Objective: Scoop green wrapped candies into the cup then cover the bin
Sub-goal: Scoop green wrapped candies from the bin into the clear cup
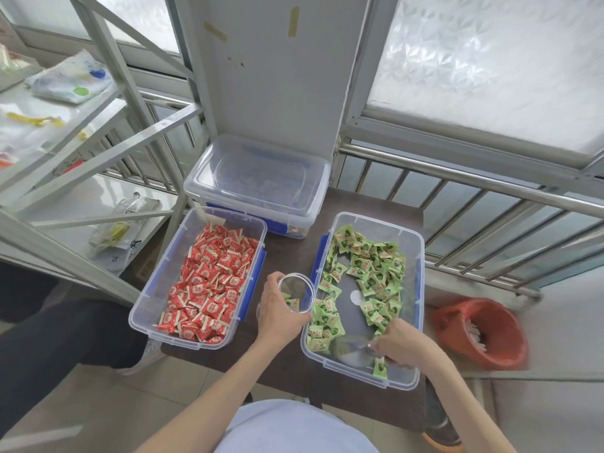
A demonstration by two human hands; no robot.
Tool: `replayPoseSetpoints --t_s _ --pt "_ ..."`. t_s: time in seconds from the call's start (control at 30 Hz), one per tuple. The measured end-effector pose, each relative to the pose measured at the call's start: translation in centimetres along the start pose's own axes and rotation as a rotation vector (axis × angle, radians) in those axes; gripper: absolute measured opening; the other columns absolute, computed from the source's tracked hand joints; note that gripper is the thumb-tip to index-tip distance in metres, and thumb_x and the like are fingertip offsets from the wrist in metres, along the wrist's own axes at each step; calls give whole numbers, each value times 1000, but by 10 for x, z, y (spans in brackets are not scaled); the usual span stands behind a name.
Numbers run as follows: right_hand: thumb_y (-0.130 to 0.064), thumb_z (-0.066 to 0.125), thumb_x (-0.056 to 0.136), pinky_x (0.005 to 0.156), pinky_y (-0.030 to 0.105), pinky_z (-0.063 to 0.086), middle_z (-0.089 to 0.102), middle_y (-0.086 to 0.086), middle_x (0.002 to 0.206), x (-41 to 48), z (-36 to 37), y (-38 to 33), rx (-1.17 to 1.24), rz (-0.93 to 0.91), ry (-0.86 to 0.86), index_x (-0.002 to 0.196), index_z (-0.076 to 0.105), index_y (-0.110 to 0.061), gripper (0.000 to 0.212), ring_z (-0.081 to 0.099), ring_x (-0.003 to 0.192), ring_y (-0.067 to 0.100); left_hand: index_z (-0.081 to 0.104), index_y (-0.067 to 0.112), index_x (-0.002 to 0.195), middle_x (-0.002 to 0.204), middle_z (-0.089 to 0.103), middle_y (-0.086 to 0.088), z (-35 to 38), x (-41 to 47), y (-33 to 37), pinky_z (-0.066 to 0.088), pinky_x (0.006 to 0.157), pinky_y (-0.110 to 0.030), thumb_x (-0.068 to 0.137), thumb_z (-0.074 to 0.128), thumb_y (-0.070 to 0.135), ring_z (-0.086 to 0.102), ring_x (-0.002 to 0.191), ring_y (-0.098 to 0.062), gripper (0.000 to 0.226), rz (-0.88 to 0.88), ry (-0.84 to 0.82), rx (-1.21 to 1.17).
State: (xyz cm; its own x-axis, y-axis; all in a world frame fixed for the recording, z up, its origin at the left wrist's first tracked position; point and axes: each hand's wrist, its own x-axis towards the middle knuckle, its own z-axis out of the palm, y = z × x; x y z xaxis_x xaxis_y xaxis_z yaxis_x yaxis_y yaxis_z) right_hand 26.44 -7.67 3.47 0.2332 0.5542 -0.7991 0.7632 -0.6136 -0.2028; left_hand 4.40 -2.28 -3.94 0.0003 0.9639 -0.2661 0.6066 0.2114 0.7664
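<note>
A clear plastic bin (420,289) on the right of the small dark table holds several green wrapped candies (376,273). My left hand (277,317) grips a clear plastic cup (296,291) between the two bins, at the green bin's left rim; a few green candies lie in its bottom. My right hand (397,343) is inside the near end of the green bin, closed on the handle of a metal scoop (351,349) whose blade points left and looks blurred. No lid is on the green bin.
A second open bin (143,308) of red wrapped candies sits on the left. Behind both stands a lidded clear bin (255,181). A red basket (480,335) is on the floor to the right, a metal shelf rack (98,132) to the left, a railing behind.
</note>
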Motion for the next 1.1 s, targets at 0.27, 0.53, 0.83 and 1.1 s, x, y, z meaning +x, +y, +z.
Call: replayPoseSetpoints --t_s 0.27,0.53,0.83,1.1 --pt "-29 58 90 48 28 23 35 5 47 3 55 9 236 -121 229 48 38 -14 48 33 43 19 33 28 126 120 48 3 -2 1 1 51 96 -42 57 91 28 54 112 -17 90 4 -1 -16" --pt "-25 48 97 54 28 35 46 10 48 39 81 -23 643 -76 370 52 47 -9 48 45 47 21 31 28 128 117 44 8 -4 -1 3 51 96 -38 59 89 23 51 111 -14 90 -17 3 -6" --pt "-24 49 98 55 29 39 58 12 56 90 52 -57 898 29 440 67 64 2 42 52 49 23 29 30 128 115 41 10 -5 -5 9 51 93 -33 62 88 26 47 108 -9 89 -48 8 12" --pt "-14 55 97 29 16 34 56 12 62 97 48 -39 1254 60 231 78 63 3 26 45 31 10 27 29 132 120 38 11 -5 -7 10 47 95 -29 65 87 27 43 113 -7 90 -72 12 4"
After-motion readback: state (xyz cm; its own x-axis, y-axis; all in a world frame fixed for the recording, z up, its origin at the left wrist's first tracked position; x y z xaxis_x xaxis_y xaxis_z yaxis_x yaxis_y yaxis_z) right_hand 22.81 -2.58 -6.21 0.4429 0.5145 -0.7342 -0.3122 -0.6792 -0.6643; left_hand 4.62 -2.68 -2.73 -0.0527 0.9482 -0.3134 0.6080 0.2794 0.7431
